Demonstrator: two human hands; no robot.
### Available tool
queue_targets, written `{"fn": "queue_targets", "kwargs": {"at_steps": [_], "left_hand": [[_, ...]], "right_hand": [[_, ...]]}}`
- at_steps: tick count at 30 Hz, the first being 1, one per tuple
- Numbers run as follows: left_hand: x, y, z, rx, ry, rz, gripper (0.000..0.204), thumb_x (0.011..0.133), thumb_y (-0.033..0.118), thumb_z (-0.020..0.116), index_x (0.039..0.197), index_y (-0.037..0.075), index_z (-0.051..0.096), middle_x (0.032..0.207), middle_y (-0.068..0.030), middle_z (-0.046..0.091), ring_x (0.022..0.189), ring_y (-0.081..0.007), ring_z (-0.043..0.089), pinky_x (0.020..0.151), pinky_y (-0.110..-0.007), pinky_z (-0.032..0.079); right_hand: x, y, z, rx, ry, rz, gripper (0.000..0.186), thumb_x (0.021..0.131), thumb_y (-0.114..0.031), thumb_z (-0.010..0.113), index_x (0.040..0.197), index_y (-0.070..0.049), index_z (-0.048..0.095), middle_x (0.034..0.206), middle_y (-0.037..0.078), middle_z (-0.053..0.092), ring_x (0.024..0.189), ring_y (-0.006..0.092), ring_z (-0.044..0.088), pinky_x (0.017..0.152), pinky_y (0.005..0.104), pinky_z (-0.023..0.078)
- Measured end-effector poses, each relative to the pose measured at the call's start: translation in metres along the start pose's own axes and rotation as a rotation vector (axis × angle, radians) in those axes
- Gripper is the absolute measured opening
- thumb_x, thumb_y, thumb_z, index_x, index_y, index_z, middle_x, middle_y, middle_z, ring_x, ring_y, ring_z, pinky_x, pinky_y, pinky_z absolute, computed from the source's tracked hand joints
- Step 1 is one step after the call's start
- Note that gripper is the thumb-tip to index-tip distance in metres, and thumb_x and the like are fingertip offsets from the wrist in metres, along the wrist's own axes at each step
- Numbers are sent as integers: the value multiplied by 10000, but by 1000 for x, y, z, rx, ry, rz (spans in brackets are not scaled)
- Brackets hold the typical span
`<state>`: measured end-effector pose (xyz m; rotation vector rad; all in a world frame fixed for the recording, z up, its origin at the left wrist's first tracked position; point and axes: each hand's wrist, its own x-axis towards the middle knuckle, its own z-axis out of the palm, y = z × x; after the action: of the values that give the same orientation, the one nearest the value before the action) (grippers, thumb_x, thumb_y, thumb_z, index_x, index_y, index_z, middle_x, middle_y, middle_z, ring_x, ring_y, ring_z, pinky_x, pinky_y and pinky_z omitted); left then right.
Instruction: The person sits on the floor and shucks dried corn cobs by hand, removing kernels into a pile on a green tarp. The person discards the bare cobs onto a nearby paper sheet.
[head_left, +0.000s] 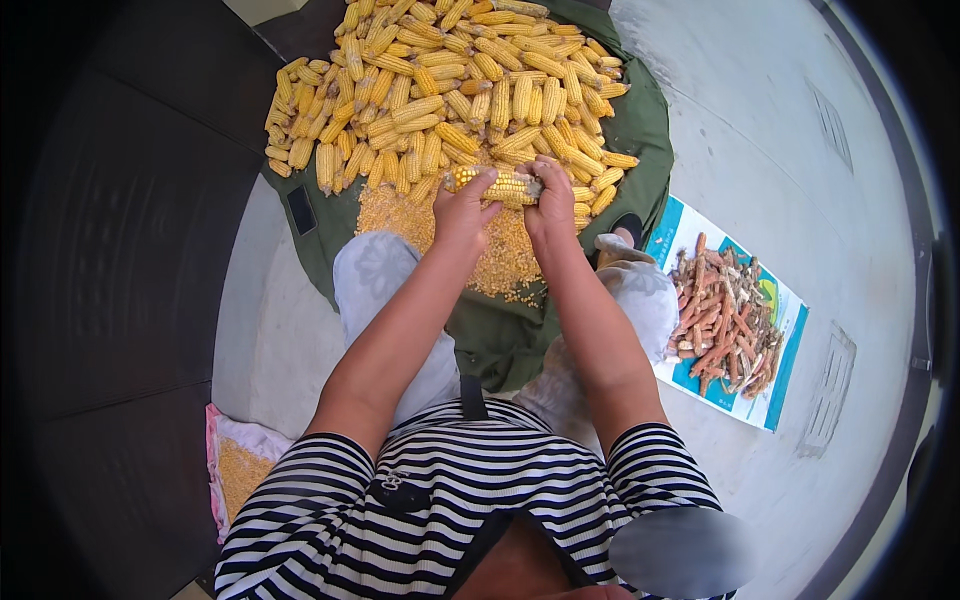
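Between my two hands is a yellow corn cob [512, 190], held level, with some bare rows showing among its kernels. My left hand [463, 212] is closed round its left part, the thumb lying along the top. Closed on the cob's right end is my right hand [552, 205], near a greyish tip. Loose yellow kernels [510, 262] lie heaped right under my hands. Just beyond them rises a big pile of corn cobs [450, 90], still covered in kernels.
A dark green cloth [645, 130] lies beneath the corn, with a black phone [301, 211] on its left edge. To my right, stripped reddish cobs [722, 325] are piled on a blue and white sheet [778, 400]. An open sack of yellow grain [240, 470] sits at lower left.
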<state>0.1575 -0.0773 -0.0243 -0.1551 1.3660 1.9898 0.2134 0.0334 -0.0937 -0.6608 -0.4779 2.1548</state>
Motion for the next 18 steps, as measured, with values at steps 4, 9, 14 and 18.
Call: {"fn": "queue_targets", "kwargs": {"at_steps": [4,9,14,18], "left_hand": [[11,-3,-6,-106,-25,11,399,831,56,695,1190,76,522,1144,-84,591,1100,-261,566,974,-513,458],[12,-5,-8,-224,-47,-13,383,844,55,675,1192,40,515,1175,-107,573,1107,-285,560,1002,-506,443],[9,-7,-8,-264,-130,80,397,844,48,671,1203,31,504,1175,-112,561,1106,-282,562,997,-481,463],[-6,-9,-7,-30,-218,197,431,840,49,679,1228,37,492,1155,-110,574,1075,-254,586,919,-419,532]], "right_hand": [[13,0,3,255,56,81,283,847,-37,603,1112,43,544,976,178,604,917,325,625,870,437,526],[17,-5,10,387,157,187,281,873,-121,614,1117,-3,543,1002,152,600,963,328,598,911,465,498],[4,-9,13,371,110,235,255,923,-227,586,1078,-28,550,1017,135,586,1005,294,561,921,446,475],[4,-10,17,327,101,159,276,913,-262,651,1034,-35,550,950,117,570,883,256,573,793,405,508]]}}
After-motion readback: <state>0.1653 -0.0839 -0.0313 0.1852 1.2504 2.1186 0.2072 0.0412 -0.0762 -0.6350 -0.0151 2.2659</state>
